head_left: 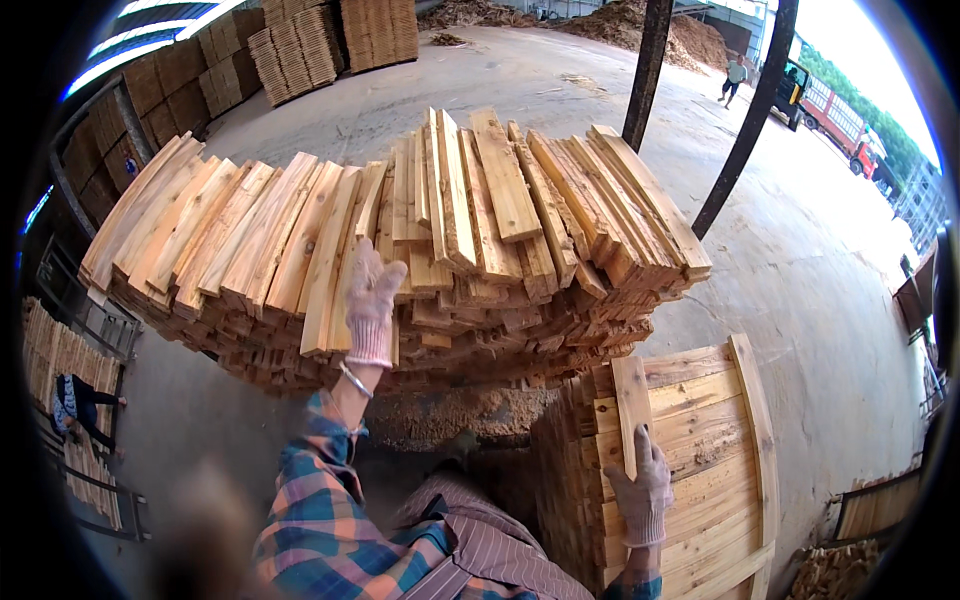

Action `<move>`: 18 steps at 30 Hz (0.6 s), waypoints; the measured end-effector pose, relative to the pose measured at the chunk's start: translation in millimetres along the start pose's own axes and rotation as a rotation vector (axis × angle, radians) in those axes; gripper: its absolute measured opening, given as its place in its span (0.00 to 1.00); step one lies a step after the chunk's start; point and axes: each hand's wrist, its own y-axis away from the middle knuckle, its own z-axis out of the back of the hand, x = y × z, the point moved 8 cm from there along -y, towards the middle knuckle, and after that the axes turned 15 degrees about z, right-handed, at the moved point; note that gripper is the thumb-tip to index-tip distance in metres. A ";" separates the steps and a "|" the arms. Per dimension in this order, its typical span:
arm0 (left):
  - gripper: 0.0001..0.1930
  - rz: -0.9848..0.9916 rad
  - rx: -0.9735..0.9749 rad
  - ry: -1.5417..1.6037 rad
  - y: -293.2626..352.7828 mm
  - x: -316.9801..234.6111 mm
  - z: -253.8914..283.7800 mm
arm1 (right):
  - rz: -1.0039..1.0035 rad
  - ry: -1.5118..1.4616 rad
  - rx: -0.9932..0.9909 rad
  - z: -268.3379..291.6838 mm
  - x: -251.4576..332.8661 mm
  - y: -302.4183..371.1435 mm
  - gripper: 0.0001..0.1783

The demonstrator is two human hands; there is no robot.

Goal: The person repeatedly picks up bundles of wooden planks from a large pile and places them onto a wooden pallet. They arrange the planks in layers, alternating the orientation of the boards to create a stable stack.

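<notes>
Both my hands wear pale pinkish knit gloves. My left hand point(371, 300) reaches to the near side of a large pile of sawn planks point(300, 235). Its fingers point away, the thumb stands apart, and it touches or hovers just over the plank ends; contact is hard to tell. At the lower right, my right hand point(643, 490) has the near end of a short wooden plank point(630, 400) between thumb and fingers. That plank lies along the left edge of a neat stack of boards point(700, 440). A longer strip point(755, 450) lies along the stack's right side.
Two dark metal posts point(648, 75) rise beyond the pile. Tall stacks of lumber point(293, 55) stand at the far left. A person point(735, 78) walks near a red truck point(840, 120) at the far right. Another person point(75, 405) is at the left beside more boards.
</notes>
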 end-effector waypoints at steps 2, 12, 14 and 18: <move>0.44 0.019 -0.054 -0.122 -52.6 -9.4 -7.0 | 0.237 0.098 -0.045 -3.8 57.3 -77.5 0.42; 0.44 0.283 -0.032 -0.197 -161.5 29.5 -42.6 | 0.442 0.344 0.447 -165.1 206.3 -342.8 0.58; 0.44 0.320 0.033 -0.122 -172.3 26.2 -35.6 | 0.458 0.219 0.309 -165.1 203.3 -342.6 0.55; 0.47 0.366 0.079 -0.317 -197.0 58.5 -47.1 | 0.423 -0.060 0.166 -155.5 195.9 -343.7 0.48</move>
